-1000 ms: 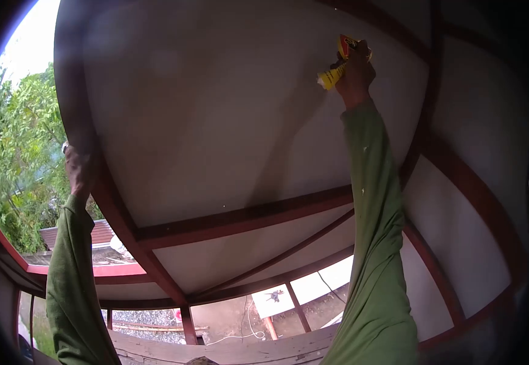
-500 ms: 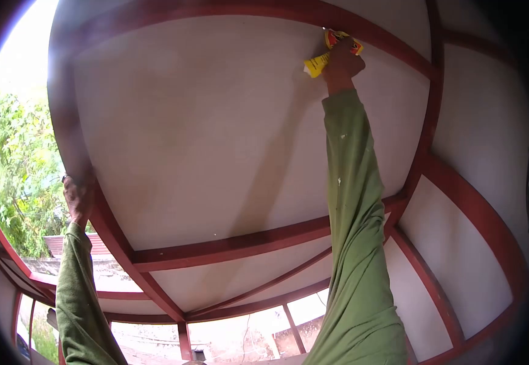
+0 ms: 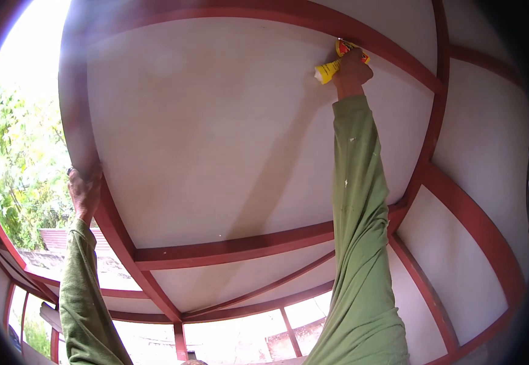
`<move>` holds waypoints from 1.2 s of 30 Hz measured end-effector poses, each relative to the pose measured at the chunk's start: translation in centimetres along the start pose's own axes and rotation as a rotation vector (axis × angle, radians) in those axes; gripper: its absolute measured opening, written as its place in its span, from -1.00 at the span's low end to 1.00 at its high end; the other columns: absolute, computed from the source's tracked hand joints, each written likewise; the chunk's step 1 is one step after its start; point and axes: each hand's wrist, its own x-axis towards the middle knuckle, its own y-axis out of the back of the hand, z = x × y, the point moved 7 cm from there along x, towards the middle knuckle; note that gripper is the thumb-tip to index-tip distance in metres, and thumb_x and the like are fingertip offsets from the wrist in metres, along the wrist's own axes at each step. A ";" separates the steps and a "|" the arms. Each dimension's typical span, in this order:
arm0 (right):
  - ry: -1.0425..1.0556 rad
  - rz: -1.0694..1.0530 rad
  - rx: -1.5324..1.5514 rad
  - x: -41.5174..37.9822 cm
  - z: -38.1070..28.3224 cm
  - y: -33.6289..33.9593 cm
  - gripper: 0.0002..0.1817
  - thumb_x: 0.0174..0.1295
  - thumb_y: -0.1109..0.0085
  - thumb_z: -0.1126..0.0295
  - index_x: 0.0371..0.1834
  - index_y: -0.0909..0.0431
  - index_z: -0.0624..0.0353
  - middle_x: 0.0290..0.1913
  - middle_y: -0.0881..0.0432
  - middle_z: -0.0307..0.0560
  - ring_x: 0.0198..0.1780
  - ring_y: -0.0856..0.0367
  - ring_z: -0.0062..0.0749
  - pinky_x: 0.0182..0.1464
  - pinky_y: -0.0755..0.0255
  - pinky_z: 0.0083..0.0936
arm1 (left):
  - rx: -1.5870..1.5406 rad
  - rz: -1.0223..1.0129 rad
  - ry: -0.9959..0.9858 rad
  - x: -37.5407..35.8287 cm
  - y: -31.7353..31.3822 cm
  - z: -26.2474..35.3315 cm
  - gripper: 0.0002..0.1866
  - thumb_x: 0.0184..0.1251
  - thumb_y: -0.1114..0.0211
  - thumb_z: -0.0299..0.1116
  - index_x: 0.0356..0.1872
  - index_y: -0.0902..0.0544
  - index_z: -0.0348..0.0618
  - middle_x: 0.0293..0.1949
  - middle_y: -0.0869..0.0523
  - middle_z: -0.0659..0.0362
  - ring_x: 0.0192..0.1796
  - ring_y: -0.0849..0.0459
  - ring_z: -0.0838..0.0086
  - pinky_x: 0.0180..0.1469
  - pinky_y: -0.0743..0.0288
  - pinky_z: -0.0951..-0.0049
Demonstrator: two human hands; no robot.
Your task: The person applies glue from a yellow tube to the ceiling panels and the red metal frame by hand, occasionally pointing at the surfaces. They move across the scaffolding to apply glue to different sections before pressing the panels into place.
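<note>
I look up at a white ceiling panel [image 3: 216, 134] framed by red-brown beams. My right hand [image 3: 354, 70], arm raised in a green sleeve, grips a yellow and red tube [image 3: 332, 64] and presses its upper end into the joint between the panel and the upper red beam [image 3: 313, 18]. My left hand [image 3: 84, 190], also in a green sleeve, is wrapped around the left red beam [image 3: 109, 219] at the panel's edge.
More white panels [image 3: 459, 255] and red beams [image 3: 234, 246] run to the right and below. Green trees [image 3: 9, 158] and bright sky show past the roof edge at left. A low rooftop [image 3: 51, 240] lies beyond.
My right hand with the tube has moved along the ceiling up to the upper beam's joint. The view has tilted upward, and my left hand stays on the left beam.
</note>
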 end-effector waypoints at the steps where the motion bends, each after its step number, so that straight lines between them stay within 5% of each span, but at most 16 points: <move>1: 0.008 0.011 -0.034 0.2 0.0 0.1 -0.46 0.26 -0.10 0.14 0.00 -0.40 0.53 -0.01 -0.60 0.22 -0.12 -0.69 -0.14 -0.14 -0.65 -0.30 | -0.038 -0.006 0.015 -0.1 0.1 0.2 -0.60 0.21 -0.27 -0.07 -0.27 -0.63 -0.30 -0.40 -0.68 -0.12 -0.30 -0.67 0.06 -0.18 -0.47 0.12; 17: 0.210 0.006 -0.405 3.1 -0.8 -0.5 -0.40 0.17 -0.19 0.13 -0.01 -0.36 0.55 -0.05 -0.58 0.08 -0.17 -0.66 -0.25 -0.24 -0.56 -0.34 | -0.041 0.031 0.106 -0.1 0.1 -1.0 -0.60 0.16 -0.32 -0.12 -0.27 -0.64 -0.35 -0.37 -0.72 -0.07 -0.28 -0.72 0.10 -0.15 -0.51 0.17; 23: 0.103 -0.165 -0.154 1.8 -1.1 -1.0 -0.48 0.16 -0.23 0.25 -0.05 -0.38 0.55 -0.09 -0.59 0.13 -0.23 -0.67 -0.23 -0.22 -0.59 -0.35 | -0.069 0.022 0.105 0.1 -0.2 -1.3 -0.59 0.16 -0.32 -0.12 -0.27 -0.63 -0.36 -0.36 -0.72 -0.09 -0.27 -0.72 0.08 -0.13 -0.52 0.16; 36: -0.058 -0.179 -0.016 3.9 0.0 -1.2 -0.57 0.21 -0.19 0.36 0.03 -0.37 0.47 -0.09 -0.55 0.03 -0.18 -0.63 -0.24 -0.25 -0.56 -0.29 | -0.024 0.022 0.161 -0.3 0.1 -0.9 -0.59 0.15 -0.34 -0.15 -0.23 -0.60 -0.39 -0.35 -0.72 -0.11 -0.25 -0.72 0.06 -0.12 -0.53 0.17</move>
